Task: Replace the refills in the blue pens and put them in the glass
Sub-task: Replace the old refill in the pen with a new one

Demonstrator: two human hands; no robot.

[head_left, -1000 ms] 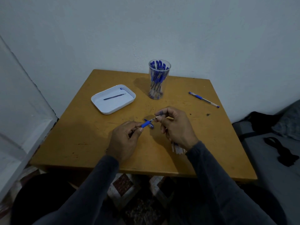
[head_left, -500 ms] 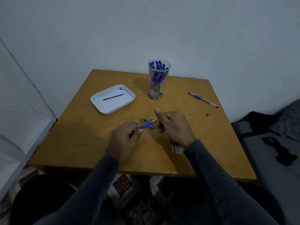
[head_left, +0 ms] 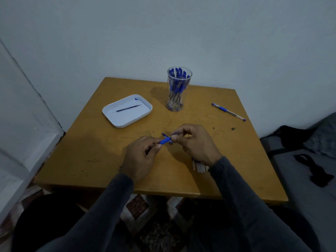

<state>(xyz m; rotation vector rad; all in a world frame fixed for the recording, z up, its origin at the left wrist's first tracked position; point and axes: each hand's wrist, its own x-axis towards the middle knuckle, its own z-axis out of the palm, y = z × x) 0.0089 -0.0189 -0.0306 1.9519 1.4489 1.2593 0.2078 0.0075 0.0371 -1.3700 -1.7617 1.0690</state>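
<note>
Pinching the blue pen [head_left: 165, 141] above the table [head_left: 101, 153], the left hand [head_left: 141, 159] holds its barrel while the right hand [head_left: 195, 142] grips the tip; a slip could drop it short of the glass [head_left: 179, 91].

A square wooden bench [head_left: 101, 157] with a scuffed orange-brown top stands against a plain pale wall [head_left: 200, 33] in dim light, a white door frame [head_left: 21, 124] at left, patterned floor [head_left: 145, 215] beneath, and grey bedding [head_left: 309, 188] with dark cloth at right.
</note>
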